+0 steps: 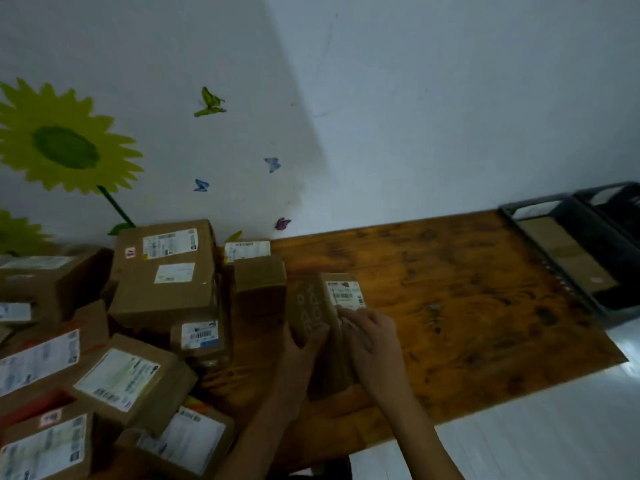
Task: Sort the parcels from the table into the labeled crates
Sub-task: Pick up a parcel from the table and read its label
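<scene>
- Head view: a small box (325, 306) is being held over the table (450, 289) by both hands, just right of the pile (138, 323) of parcels.
- The left hand (304, 344) is being wrapped round the box's left face, thumb curled onto the printed side, so the box is being gripped there.
- The right hand (370, 337) is being laid along the box's right side and near end, fingers bent over the edge just below the label (344, 293); the box is being gripped from that side too.
- The box is being tilted with its label turned up toward the camera, probably so the address can be read before a crate is chosen.
- The pile is being left at the table's left end, boxes leaning on one another against the wall (242, 150), most labels facing up.
- Two dark crates (571, 251) are being kept at the table's far right end, well apart from the box; the nearer one appears to be holding a brown parcel already.
- The crate labels are being blurred beyond reading, so the right crate cannot be told.
- A carry rightward across the bare wood is being called for next, by this judgement.
</scene>
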